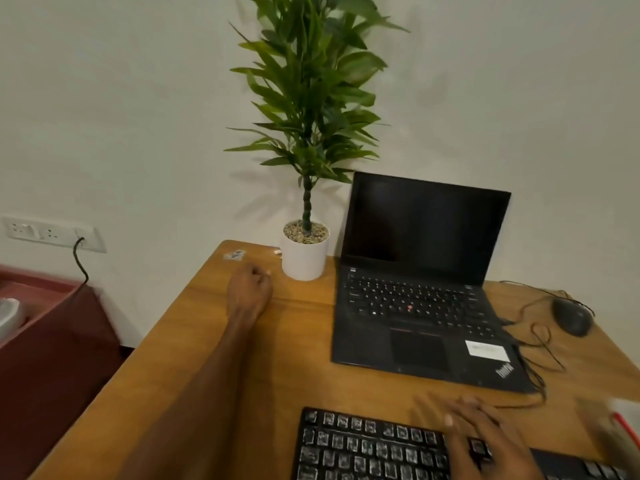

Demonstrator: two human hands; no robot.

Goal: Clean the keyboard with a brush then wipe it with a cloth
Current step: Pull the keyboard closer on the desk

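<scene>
As laid out on the wooden table, nearest item first:
Keyboard: black, keys dusted pale, at the near edge, running out of view below
Right hand: flat on the keyboard's right half, fingers stretched out and relaxed over the keys, gripping nothing; blurred
Left hand: arm reaching far across toward the table's back left corner, just beside the plant pot; fingers curled inward, impossible to tell whether pinching anything
Laptop: black, open, screen dark, behind the keyboard and right of the pot
Mouse: black, right of the laptop, mouse cable looping toward the near edge
Plant: tall, green, upright in the white pot
Small pale scrap: near the back left corner, beyond the left hand
Red streak: far right edge, too blurred to name
Wall socket: left, dark lead plugged in
Dark red cabinet: left of the table
</scene>
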